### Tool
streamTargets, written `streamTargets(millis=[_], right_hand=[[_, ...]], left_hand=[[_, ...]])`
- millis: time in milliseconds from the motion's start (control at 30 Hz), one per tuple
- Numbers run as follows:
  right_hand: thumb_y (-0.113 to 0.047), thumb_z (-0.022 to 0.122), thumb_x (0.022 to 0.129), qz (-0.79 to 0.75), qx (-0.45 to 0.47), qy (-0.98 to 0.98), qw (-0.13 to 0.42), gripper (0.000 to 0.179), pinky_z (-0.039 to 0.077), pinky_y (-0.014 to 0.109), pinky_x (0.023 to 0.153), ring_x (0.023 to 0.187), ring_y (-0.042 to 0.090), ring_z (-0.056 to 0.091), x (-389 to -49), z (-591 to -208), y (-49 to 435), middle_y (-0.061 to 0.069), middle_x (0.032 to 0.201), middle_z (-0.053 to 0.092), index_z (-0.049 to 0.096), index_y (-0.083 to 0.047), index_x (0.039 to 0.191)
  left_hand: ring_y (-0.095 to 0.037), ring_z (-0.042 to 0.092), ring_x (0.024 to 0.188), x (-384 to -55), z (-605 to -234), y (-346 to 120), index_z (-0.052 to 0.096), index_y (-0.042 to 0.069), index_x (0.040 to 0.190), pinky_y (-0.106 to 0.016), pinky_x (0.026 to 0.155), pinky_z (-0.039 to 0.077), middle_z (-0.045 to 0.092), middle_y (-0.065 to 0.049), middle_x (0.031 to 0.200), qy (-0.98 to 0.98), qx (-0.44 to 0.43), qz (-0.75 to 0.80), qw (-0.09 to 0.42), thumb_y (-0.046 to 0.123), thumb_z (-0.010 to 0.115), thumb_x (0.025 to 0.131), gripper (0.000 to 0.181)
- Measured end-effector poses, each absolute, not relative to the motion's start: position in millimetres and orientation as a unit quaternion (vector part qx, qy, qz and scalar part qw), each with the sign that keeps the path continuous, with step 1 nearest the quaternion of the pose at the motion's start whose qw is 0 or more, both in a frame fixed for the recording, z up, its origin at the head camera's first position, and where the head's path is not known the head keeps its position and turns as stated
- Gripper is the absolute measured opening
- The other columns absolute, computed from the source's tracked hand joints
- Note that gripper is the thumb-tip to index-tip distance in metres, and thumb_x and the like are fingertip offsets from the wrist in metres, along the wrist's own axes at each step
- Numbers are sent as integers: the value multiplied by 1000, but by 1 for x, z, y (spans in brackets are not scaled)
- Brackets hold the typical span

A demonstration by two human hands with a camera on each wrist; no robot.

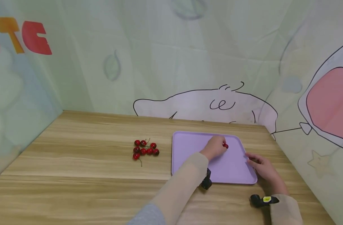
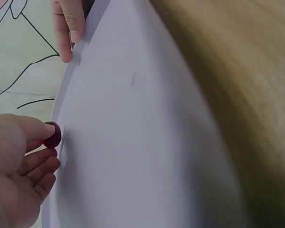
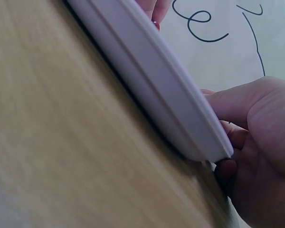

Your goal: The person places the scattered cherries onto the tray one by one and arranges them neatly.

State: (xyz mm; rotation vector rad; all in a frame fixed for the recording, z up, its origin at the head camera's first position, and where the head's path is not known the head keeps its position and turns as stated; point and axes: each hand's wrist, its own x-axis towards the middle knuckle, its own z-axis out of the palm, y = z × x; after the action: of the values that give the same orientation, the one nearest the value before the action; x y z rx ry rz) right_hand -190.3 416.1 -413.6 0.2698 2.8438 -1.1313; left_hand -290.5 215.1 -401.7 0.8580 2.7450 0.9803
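A hand could pass over the pale wood-grain tabletop [image 1: 75, 187] at lower left, or between the cluster of glossy dark-red cherries [image 1: 143, 151] near centre and the rectangular lavender tray [image 1: 230, 168]. The beige left sleeve [image 1: 185, 179] bars the tray's lower-left corner; the right hand [image 1: 263, 170] blocks its right edge.

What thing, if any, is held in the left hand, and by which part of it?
A cherry, pinched by its round body at the fingertips of the left hand.

Cherries [image 1: 143, 151] left of tray [image 1: 230, 168], on table [image 1: 75, 150].
Left hand [image 1: 215, 146] and held cherry [image 1: 226, 146] above tray; right hand [image 1: 265, 168] at right edge.
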Motion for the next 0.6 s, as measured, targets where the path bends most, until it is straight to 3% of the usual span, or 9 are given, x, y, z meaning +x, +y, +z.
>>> streamTargets(millis=[600], right_hand=[[-20,55,98,-370,83,925,28,45,45,33,85,112,35,51,-190,-414,416,29,131,50,50,4,135]], left_hand=[[-11,57,83,-291,-407,218,69,6,101,-17,73,42,69,-3,95,906,275,321,35,20,66,89,19]])
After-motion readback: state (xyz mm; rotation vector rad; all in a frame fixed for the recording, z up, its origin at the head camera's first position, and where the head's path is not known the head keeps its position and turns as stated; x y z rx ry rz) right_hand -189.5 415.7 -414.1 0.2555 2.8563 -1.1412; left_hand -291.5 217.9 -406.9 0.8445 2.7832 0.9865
